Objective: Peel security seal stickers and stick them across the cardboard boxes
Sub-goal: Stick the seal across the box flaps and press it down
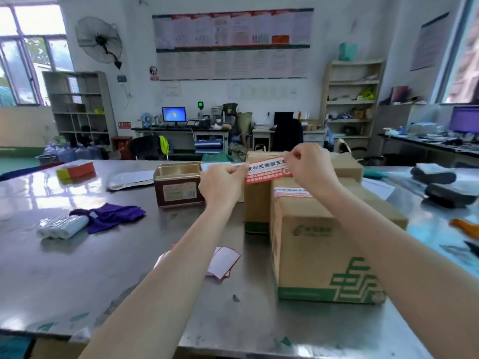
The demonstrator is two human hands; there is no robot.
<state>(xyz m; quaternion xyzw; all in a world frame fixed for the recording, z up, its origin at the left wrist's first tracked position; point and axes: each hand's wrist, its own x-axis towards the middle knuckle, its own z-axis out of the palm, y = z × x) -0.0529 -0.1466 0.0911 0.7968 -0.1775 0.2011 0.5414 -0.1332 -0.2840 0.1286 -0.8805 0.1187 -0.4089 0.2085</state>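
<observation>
Steel table [77, 275], shiny, scuffed, smeared near the front edge. Nearest on it: loose white backing slips [223, 263] with red edges, flat, just left of the front box.

Front cardboard box [318, 244]: brown corrugated, rectangular, green logo and green band at the base. A red-and-white seal [293, 192] is already stuck across its top edge. A second box [256, 203] stands behind it and to the left, touching or nearly so; more cardboard behind that, partly hidden by the hands.

Both hands are raised above the boxes, holding one sticker [267, 172] between them: a red and white strip with printed characters, slightly tilted, not touching any box. Left hand [223, 183] pinches the left end, fingers curled round it. Right hand [308, 169] pinches the right end at the top edge, fingers curled. The forearms cross much of the table in front.

Left side: purple cloth [114, 216], crumpled, next to a pack of white rolls [63, 225] in clear wrap. Behind them an open metal tin [178, 183], gold inside, dark red sides with a label; a flat grey pouch [132, 178]; a small orange-and-yellow box [76, 171].

Right side: dark blurred items [440, 185], can't identify.

Far: desks, a monitor [174, 115] lit blue, shelving units, wall fan [99, 40], posters, windows.
</observation>
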